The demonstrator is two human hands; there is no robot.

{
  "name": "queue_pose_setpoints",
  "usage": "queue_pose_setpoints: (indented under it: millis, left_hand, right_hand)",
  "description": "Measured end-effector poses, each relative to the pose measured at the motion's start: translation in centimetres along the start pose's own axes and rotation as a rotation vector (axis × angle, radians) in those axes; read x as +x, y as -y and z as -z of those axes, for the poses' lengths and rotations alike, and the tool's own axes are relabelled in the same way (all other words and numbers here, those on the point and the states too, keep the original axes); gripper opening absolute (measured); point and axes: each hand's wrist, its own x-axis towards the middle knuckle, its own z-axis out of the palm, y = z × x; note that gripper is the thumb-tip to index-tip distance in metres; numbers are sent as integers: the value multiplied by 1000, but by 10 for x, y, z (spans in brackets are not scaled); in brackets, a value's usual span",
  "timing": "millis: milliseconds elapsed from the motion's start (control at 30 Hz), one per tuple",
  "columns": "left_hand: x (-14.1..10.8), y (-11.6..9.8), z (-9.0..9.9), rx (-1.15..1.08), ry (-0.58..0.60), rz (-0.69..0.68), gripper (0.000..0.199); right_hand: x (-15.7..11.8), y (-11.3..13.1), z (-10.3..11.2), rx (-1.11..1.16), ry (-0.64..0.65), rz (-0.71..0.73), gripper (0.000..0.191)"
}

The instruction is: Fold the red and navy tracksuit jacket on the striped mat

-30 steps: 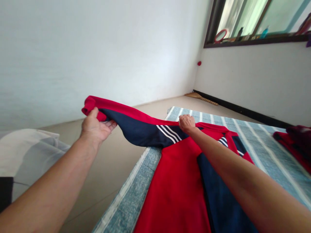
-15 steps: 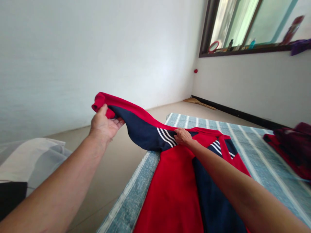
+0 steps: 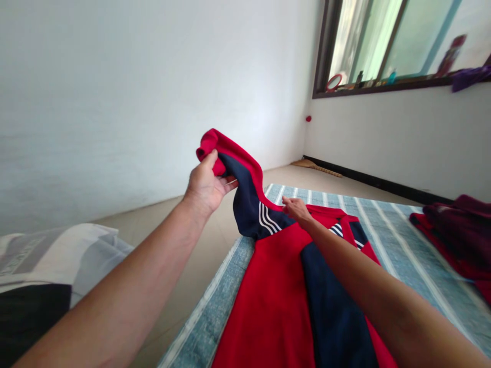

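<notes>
From the head view, the left hand at 11 o'clock pinches the raised sleeve of a red-and-navy track jacket, the rest still flat on a striped blue mat, the right hand resting open on it at 12 o'clock.

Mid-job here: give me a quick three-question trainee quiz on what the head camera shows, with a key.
1. Which hand is lifting the sleeve of the red-and-navy top?
2. True or false: the top lies on a striped blue cloth.
3. Fill in the blank: the stripes on the raised sleeve are ____.

Key: 1. left hand; 2. true; 3. white.
</notes>
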Motion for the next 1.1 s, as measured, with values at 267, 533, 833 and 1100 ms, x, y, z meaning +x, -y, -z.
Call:
queue_pose_setpoints:
  millis: [267, 533, 833, 1100]
  left_hand:
    - [-40, 47, -65, 326, 176, -13, 36]
    - [-75, 91, -96, 767, 605, -156, 36]
    - [-132, 59, 33, 1663, 603, 71, 26]
    - [-224, 58, 140, 1620, 397, 427, 18]
  right_hand:
    - [-63, 30, 116, 1013, 149, 78, 81]
    - [-96, 35, 134, 839, -18, -60, 36]
    - [-102, -1, 131, 964, -166, -179, 19]
    - [-95, -2, 176, 1079, -282, -99, 20]
